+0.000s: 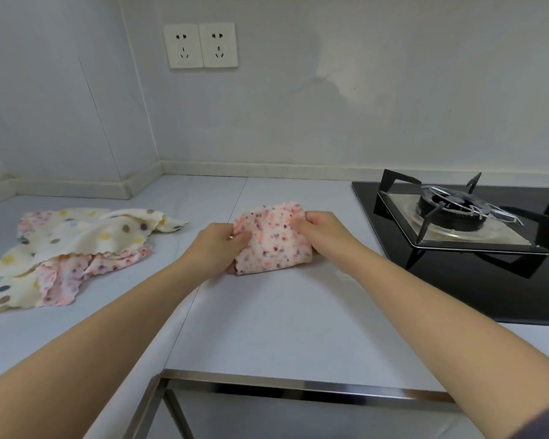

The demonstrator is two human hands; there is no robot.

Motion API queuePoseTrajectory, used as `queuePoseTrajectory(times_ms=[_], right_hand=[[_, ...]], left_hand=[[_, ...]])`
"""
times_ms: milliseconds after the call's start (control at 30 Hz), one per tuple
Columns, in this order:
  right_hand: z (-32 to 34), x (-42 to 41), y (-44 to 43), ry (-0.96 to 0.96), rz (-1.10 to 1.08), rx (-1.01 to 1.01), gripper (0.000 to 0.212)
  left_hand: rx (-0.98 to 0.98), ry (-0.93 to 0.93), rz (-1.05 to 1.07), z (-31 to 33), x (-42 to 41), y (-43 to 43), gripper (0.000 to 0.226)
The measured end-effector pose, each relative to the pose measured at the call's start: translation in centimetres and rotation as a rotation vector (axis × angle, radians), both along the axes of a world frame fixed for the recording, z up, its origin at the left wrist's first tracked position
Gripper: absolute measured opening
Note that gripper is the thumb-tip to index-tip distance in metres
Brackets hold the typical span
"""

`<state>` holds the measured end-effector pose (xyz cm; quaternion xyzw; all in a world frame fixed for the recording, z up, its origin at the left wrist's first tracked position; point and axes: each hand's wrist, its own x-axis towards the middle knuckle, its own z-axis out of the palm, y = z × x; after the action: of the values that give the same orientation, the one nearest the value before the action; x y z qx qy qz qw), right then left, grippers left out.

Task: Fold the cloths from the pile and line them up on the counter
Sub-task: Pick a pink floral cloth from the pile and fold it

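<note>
Nearest me, a metal rail (pixel 298 389) runs under the front edge of the white counter (pixel 267 327), and both bare forearms reach out over it. At mid-counter my left hand (pixel 217 248) pinches the left edge of the pink speckled cloth (pixel 273 242), fingers curled into the fabric. My right hand (pixel 325 231) grips its upper right side, fingers curled round it too. The cloth is gathered into a small folded packet between the two hands, its lower edge on the counter. Well off to the left lies the pile of cloths (pixel 76 248), rumpled, with cream dotted ones over a pink speckled one. On the right, near my right hand but apart from it, sits the black gas hob (pixel 457 280) with its pan support (pixel 450 213). Farthest back, two wall sockets (pixel 200 45) sit side by side.
</note>
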<state>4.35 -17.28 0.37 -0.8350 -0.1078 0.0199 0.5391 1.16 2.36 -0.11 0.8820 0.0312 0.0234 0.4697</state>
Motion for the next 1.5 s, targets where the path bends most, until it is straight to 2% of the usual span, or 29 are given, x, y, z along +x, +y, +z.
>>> queuePoseTrajectory(times_ms=[67,167,333,467,533,700,900,933,1000,1133,1233,1333,1400,1433,1500], right_hand=[[0.4,1.4,1.3,0.045,-0.055,-0.156,0.035],[0.4,2.9,2.7,0.094,-0.105,-0.373,0.034],[0.0,3.7,4.0,0.100,-0.157,-0.634,0.014],[0.1,3.4,4.7,0.067,-0.209,-0.760,0.026],[0.1,3.3,5.0,0.061,-0.216,-0.816,0.027],[0.1,3.5,5.0,0.048,-0.191,-0.835,0.022],[-0.6,3.0,5.1,-0.122,-0.158,-0.897,0.007],[-0.6,2.9,5.1,-0.130,-0.152,-0.907,0.011],[-0.4,3.0,5.3,-0.103,-0.155,-0.917,0.024],[0.3,3.6,5.4,0.005,-0.151,-0.941,0.033],[0.6,3.8,5.5,0.033,-0.160,-0.963,0.028],[0.5,3.9,5.7,0.047,-0.174,-0.971,0.021],[0.4,4.0,5.8,0.059,-0.175,-0.958,0.014],[0.4,4.1,5.7,0.062,-0.181,-0.947,0.010],[0.5,4.1,5.1,0.059,-0.177,-0.890,0.005]], left_hand=[[0.003,0.130,0.073,0.5,1.4,-0.4,0.028],[0.202,0.203,0.135,0.9,3.1,-1.2,0.025],[0.415,0.244,0.208,0.4,4.6,-2.2,0.024],[0.582,0.226,0.253,0.3,4.5,-3.1,0.012],[0.650,0.204,0.274,0.1,4.3,-3.5,0.020],[0.745,0.092,0.311,-0.6,4.3,-3.4,0.024],[0.792,-0.058,0.334,-1.8,4.3,-3.3,0.019],[0.795,-0.067,0.331,-1.9,4.3,-3.3,0.020],[0.811,-0.068,0.325,-1.9,4.5,-3.3,0.021],[0.821,-0.011,0.326,-1.7,5.0,-3.1,0.023],[0.835,-0.012,0.341,-1.9,5.1,-3.1,0.022],[1.047,-0.176,0.345,-1.8,4.7,-3.3,0.030],[1.114,-0.356,0.263,-1.9,4.8,-3.5,0.033],[1.080,-0.378,0.161,-2.1,4.9,-3.5,0.031],[0.901,-0.306,-0.075,-3.0,5.2,-3.6,0.033]])
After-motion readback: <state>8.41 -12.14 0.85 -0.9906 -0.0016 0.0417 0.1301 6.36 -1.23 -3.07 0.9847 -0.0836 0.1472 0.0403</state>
